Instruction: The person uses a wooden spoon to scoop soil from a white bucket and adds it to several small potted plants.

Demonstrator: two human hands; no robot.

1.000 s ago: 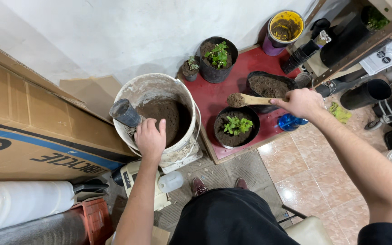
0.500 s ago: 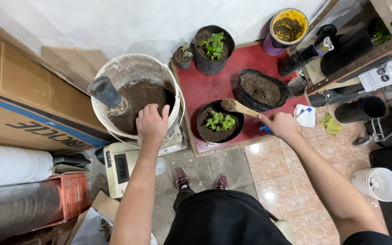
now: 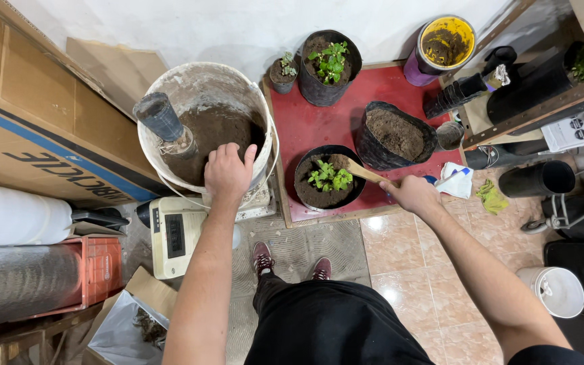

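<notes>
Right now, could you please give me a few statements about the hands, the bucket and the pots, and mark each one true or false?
1. The left hand rests on the rim of the white bucket that holds soil. True.
2. The right hand holds a metal trowel. False: it holds a wooden tool whose end reaches into the nearest black pot.
3. That nearest black pot has a small green plant in it. True.
4. The black grow bag behind it also has a green plant. False: only bare soil shows in it.
5. The pots stand on a red board. True.
6. The yellow bucket is empty. False: it holds soil.
</notes>
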